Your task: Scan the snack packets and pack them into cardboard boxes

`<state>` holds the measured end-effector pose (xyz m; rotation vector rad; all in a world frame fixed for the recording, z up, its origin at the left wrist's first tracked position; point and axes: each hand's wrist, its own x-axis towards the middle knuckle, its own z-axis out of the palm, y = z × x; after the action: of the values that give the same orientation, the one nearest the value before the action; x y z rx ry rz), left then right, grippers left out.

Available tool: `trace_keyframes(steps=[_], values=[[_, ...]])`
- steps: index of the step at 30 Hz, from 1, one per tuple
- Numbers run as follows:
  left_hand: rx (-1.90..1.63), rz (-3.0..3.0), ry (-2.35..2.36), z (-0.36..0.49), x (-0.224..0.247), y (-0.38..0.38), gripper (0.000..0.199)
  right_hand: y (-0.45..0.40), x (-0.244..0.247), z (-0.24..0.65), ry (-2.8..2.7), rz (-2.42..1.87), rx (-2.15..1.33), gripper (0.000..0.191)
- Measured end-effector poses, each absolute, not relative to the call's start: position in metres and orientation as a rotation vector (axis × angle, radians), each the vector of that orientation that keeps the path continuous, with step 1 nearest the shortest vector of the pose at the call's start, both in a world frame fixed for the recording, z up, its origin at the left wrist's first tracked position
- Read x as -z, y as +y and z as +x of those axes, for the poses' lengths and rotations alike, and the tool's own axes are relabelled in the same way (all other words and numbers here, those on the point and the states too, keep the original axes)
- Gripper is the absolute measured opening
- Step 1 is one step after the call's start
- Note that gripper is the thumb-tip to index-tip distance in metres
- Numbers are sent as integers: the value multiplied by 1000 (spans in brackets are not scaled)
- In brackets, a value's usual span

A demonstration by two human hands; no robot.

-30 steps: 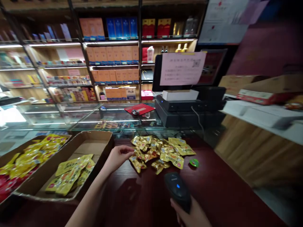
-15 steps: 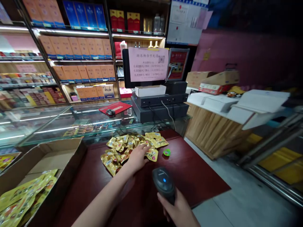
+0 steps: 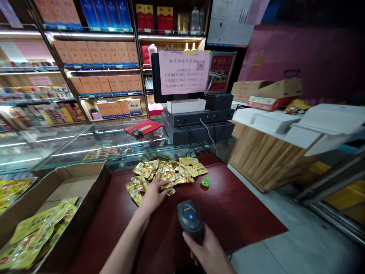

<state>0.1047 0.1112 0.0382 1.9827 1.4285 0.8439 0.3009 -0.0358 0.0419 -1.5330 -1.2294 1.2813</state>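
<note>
Gold, shiny, crinkled packets (image 3: 164, 171) lie heaped on the smooth, dark red tabletop (image 3: 242, 205) ahead of me; they overlap, so I can make out more than 8 but no exact count. My left hand (image 3: 154, 196) is over the near side of the heap, fingers bent and slightly apart; whether they grip 1 packet or only touch it, I cannot tell. My right hand (image 3: 207, 245) is closed around the handle of 1 black scanner (image 3: 190, 219), rounded at the head, with 1 blue light on top, held nearer me than the heap. Right of the heap sits 1 small green item (image 3: 205, 182), too small to name.

On my left is 1 open cardboard box (image 3: 94, 179) with at least 3 flat yellow packets (image 3: 37, 232), its near end cut off. Beyond the tabletop, 1 mouse (image 3: 137, 132) rests on 1 red mat (image 3: 146, 127) on the glass counter (image 3: 111, 139). 1 pink sheet (image 3: 182, 72) hides most of the monitor (image 3: 155, 83).
</note>
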Motion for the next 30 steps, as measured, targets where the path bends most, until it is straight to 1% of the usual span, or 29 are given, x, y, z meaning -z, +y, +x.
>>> trace_keyframes(steps=[3, 6, 9, 11, 20, 26, 30], values=[[-1003, 1575, 1419, 77, -44, 103, 37, -32, -44, 291, -1321, -1492, -1317, 40], [-1102, 1224, 1311, 55, -50, 94, 44, -29, -47, 281, -1404, -1438, -1352, 41], [-1177, 1006, 1264, 39, -55, 85, 52, -29, -51, 269, -1443, -1404, -1367, 41], [-1194, 918, 1259, 32, -58, 79, 54, -31, -53, 262, -1464, -1379, -1371, 39], [-1137, 819, 1229, 20, -57, 64, 48, -37, -56, 249, -1511, -1389, -1360, 36], [-1127, 858, 1222, 19, -54, 64, 58, -37, -60, 249, -1531, -1372, -1351, 32], [-1144, 884, 1228, 20, -50, 65, 56, -38, -61, 250, -1541, -1372, -1342, 32]])
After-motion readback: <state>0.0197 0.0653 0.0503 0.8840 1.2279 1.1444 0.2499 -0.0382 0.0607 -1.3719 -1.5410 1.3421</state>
